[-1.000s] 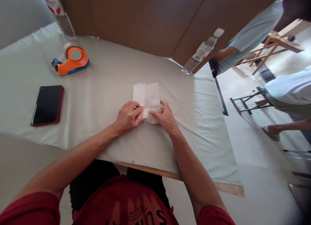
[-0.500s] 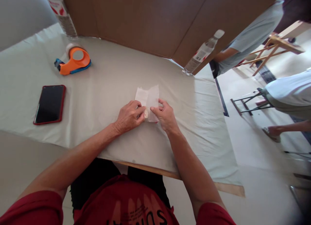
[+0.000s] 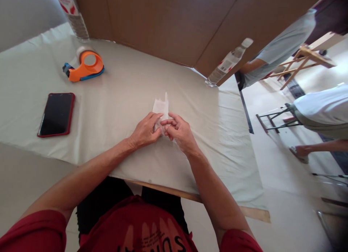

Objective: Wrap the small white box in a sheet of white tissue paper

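Between my two hands lies a small piece of thin white paper (image 3: 160,106), partly folded, on the cloth-covered table. My left hand (image 3: 148,129) grips its lower left side between thumb and fingers. From the right, my right hand (image 3: 179,131) presses the folded right side with bent fingers. A narrow edge of the paper stands up at the top. Whatever lies inside the fold is hidden by paper and fingers.
To the left are a phone (image 3: 56,114) with a red case and an orange tape dispenser (image 3: 86,67). A cardboard panel (image 3: 152,23) stands behind, with water bottles (image 3: 227,63) (image 3: 74,21) at both ends. People and stools (image 3: 276,119) are at right.
My right hand has moved left, folding the paper's right flap over toward my left hand. The paper now looks narrower, and the pale thing seen inside it is covered.
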`<action>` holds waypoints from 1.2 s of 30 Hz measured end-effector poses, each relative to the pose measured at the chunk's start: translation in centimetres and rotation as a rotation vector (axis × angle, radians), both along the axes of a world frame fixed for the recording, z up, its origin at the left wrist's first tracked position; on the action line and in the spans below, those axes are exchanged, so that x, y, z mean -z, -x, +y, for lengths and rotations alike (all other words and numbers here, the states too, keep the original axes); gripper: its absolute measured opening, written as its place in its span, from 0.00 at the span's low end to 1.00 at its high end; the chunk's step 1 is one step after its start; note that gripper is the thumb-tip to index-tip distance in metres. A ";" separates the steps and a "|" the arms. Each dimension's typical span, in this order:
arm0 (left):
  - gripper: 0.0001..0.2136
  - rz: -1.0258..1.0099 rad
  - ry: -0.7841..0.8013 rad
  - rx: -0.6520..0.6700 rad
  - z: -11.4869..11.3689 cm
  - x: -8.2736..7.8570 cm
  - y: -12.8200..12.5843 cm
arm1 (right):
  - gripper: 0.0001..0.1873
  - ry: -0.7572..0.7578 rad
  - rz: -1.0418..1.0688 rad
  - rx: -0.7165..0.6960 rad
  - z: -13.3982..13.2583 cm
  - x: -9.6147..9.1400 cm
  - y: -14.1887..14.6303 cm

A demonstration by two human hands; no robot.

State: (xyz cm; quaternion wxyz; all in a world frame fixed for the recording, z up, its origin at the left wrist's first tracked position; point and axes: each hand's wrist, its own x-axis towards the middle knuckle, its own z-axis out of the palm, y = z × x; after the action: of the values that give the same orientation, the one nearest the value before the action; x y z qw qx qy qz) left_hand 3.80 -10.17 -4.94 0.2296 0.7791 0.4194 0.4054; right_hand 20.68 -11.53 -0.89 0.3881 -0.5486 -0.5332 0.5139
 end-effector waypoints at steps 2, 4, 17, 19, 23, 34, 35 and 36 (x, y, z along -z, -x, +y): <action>0.23 -0.091 0.094 0.004 0.0 -0.1 0.2 | 0.38 -0.039 -0.051 -0.041 -0.1 0.2 -0.2; 0.22 -0.178 0.186 0.002 0.0 -0.3 0.3 | 0.39 -0.104 -0.117 -0.079 0.0 0.4 -0.3; 0.09 -0.122 0.266 -0.183 0.0 -0.6 -0.5 | 0.38 -0.336 -0.452 -0.226 0.1 0.2 -0.4; 0.08 -0.101 0.243 -0.175 0.0 -0.5 -0.5 | 0.38 -0.327 -0.428 -0.240 0.1 0.3 -0.6; 0.12 -0.034 0.106 -0.186 -0.2 -0.4 -0.6 | 0.38 -0.295 -0.345 -0.254 0.5 0.6 -0.9; 0.10 0.133 -0.096 -0.130 0.0 0.4 -0.4 | 0.35 -0.057 0.031 -0.186 2.2 0.4 -1.7; 0.10 0.135 -0.102 -0.130 0.0 0.5 -0.4 | 0.33 -0.066 0.039 -0.129 2.5 0.5 -2.0; 0.11 0.135 -0.105 -0.127 0.1 0.6 -0.4 | 0.30 -0.076 0.035 -0.062 2.8 0.7 -2.2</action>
State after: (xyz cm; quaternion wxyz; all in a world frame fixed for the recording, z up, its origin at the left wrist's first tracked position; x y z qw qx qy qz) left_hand 4.16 -10.11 -5.51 0.1333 0.7877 0.4604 0.3870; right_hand 22.88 -8.69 -1.63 0.4016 -0.5077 -0.5622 0.5147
